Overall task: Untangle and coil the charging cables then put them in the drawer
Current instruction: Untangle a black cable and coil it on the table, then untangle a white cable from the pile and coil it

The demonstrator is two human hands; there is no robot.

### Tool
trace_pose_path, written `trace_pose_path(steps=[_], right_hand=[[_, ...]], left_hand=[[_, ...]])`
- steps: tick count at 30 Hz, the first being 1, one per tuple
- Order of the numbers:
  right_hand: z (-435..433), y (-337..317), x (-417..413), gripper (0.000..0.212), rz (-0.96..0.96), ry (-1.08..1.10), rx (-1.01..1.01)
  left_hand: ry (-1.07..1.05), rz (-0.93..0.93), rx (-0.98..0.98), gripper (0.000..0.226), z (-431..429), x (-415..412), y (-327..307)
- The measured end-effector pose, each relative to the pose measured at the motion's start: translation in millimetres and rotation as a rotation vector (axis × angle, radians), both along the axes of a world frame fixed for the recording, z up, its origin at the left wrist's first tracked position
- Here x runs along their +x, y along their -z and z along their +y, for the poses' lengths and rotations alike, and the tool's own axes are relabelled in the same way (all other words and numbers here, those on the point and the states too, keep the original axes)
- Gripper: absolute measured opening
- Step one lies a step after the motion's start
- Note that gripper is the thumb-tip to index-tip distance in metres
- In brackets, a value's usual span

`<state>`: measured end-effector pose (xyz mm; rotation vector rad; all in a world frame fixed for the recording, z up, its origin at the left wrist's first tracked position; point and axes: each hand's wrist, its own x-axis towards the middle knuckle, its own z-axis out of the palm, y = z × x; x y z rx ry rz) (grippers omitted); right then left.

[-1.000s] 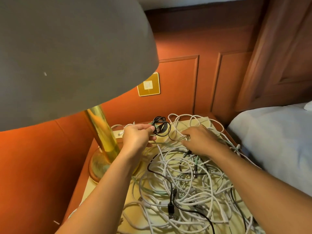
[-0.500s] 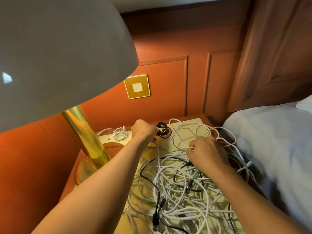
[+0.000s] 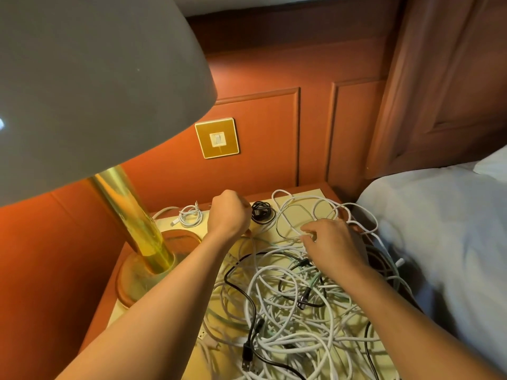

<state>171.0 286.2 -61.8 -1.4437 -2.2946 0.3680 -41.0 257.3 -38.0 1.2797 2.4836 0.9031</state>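
A big tangle of white and black charging cables (image 3: 288, 305) covers the cream nightstand top (image 3: 323, 208). At the back lie a small coiled black cable (image 3: 262, 212) and a coiled white cable (image 3: 189, 215). My left hand (image 3: 229, 215) is curled in a fist just left of the black coil; its fingertips are hidden, so contact is unclear. My right hand (image 3: 333, 244) rests on the far side of the tangle and pinches a white cable (image 3: 307, 236) between thumb and fingers. No drawer is in view.
A brass lamp stands on its base (image 3: 142, 272) at the left, and its grey shade (image 3: 96, 78) blocks the upper left. A bed with white sheets (image 3: 439, 229) borders the right. A gold wall switch (image 3: 218, 138) sits on the red panelled wall behind.
My left hand carried the black coil to the back of the nightstand, where it now lies beside the hand. My right hand moved right and took a white cable.
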Motion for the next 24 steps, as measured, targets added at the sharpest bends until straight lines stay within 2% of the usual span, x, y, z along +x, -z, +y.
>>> trace_pose_path(steps=[4,7,10,14,17,20,24], right_hand=[[-1.0,-3.9,1.7,0.021,0.142,0.035,0.055],[-4.0,-14.4,3.3,0.025,0.333,0.025,0.036],[-11.4,-40.0,3.3,0.036,0.494,-0.081,0.019],[-21.4,-82.9,8.6,0.031,0.687,-0.285,-0.016],[-34.4,-124.3,25.4,0.030,0.787,-0.321,-0.013],[-44.7,-155.6,48.2,0.031,0.742,-0.357,-0.062],[-59.7,-176.0,73.9,0.029,0.436,-0.419,-0.027]], left_hand=[[0.068,-0.156,0.112,0.011,-28.9,8.9,-11.0],[0.207,-0.242,0.165,0.030,-49.9,19.0,-19.0],[0.344,-0.230,0.194,0.049,-70.4,34.0,-33.6],[0.370,-0.216,0.329,0.012,-95.4,53.4,-62.2],[0.354,-0.162,0.449,0.013,-118.1,62.6,-80.1],[0.356,-0.084,0.520,0.014,-149.0,75.9,-98.4],[0.413,0.047,0.540,0.016,-194.0,101.8,-126.2]])
